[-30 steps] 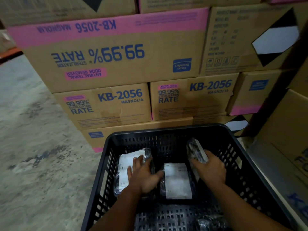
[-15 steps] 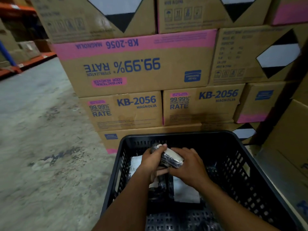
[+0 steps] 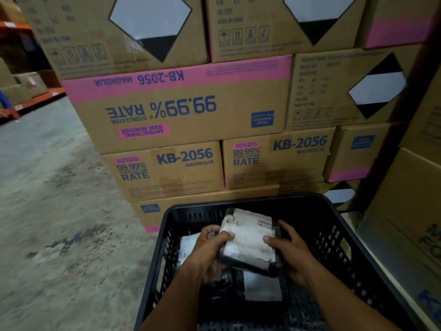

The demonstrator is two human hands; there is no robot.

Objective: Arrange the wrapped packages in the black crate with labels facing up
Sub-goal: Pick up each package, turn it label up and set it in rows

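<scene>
A black perforated crate (image 3: 338,237) fills the lower middle of the view. Over it, my left hand (image 3: 205,252) and my right hand (image 3: 293,252) both grip a black wrapped package (image 3: 248,240), its white label turned up toward me. Below it on the crate floor lies a second package (image 3: 262,287) with its white label up. A third labelled package (image 3: 188,244) lies by the crate's left wall, partly hidden behind my left hand.
Stacked cardboard boxes (image 3: 181,111) with pink bands and blue print stand directly behind the crate. More boxes (image 3: 410,211) rise on the right. Bare concrete floor (image 3: 52,211) spreads to the left, with orange shelving (image 3: 31,101) far back.
The package picked up by my right hand came to the middle, my left hand joined it, and it has turned from edge-on to label up. The camera tilted upward.
</scene>
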